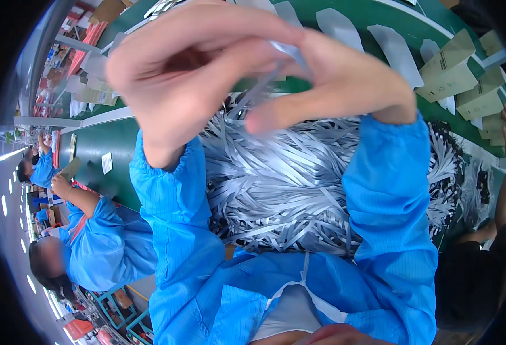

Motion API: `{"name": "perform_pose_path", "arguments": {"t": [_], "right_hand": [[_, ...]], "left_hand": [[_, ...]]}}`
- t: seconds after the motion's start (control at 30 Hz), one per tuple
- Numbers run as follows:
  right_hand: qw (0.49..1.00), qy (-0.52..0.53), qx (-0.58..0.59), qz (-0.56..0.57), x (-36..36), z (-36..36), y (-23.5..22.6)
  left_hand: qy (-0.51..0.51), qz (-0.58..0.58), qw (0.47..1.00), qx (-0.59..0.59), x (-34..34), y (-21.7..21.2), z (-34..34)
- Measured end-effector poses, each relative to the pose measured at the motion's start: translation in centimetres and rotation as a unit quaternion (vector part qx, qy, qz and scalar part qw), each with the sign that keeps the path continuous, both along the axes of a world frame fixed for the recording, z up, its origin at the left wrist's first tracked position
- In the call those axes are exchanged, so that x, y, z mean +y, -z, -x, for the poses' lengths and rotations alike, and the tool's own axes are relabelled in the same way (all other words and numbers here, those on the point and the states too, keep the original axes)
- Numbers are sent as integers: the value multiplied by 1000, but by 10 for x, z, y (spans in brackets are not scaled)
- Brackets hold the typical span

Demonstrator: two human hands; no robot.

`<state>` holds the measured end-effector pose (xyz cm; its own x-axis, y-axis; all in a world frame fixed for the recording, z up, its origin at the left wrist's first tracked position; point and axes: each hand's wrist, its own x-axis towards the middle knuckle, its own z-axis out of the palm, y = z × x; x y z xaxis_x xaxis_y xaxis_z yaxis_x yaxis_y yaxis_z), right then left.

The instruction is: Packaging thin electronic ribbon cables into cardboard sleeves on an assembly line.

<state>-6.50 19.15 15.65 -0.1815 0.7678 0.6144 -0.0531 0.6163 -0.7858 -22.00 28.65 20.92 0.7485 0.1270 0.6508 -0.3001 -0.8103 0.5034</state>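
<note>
Both hands are raised in front of me over a large heap of flat silver-grey strips point(276, 178), some with dark ends. My left hand point(190, 75) is closed, its fingertips meeting those of my right hand point(351, 77). Between them a thin, flat grey strip point(259, 89) loops and hangs down, blurred by motion. Both hands seem to grip it, though the fingers partly hide where. My right thumb stretches left below the strip.
White paper sleeves point(397, 52) lie along the green bench point(118, 149). Beige boxes point(448, 66) stand at the far right, near a clear plastic bag point(477, 192). A co-worker in blue point(109, 247) holds something at left; another person in black point(477, 282) reaches at right.
</note>
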Motion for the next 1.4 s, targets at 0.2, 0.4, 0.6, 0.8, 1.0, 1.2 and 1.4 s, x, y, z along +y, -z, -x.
{"name": "perform_pose_path", "arguments": {"t": [0.2,0.4,0.6,0.8,1.0,1.2,1.4], "right_hand": [[871,-232,-261,344,18,-14,-21],[967,-10,-37,252,-8,-38,-27],[979,58,92,172,-35,-62,-41],[975,87,82,189,-52,-44,-68],[931,296,198,75,-46,-19,-39],[944,-286,148,-76,-14,-89,-26],[863,-76,480,141,-61,-68,-37]], "left_hand": [[85,313,879,-348,34,-20,54],[-169,177,907,-343,71,-29,46],[-155,192,959,141,60,-19,39],[8,92,966,242,19,-17,7],[121,126,952,252,-11,30,-33],[214,275,895,280,-32,43,-54],[280,303,885,215,-32,51,-53]]}}
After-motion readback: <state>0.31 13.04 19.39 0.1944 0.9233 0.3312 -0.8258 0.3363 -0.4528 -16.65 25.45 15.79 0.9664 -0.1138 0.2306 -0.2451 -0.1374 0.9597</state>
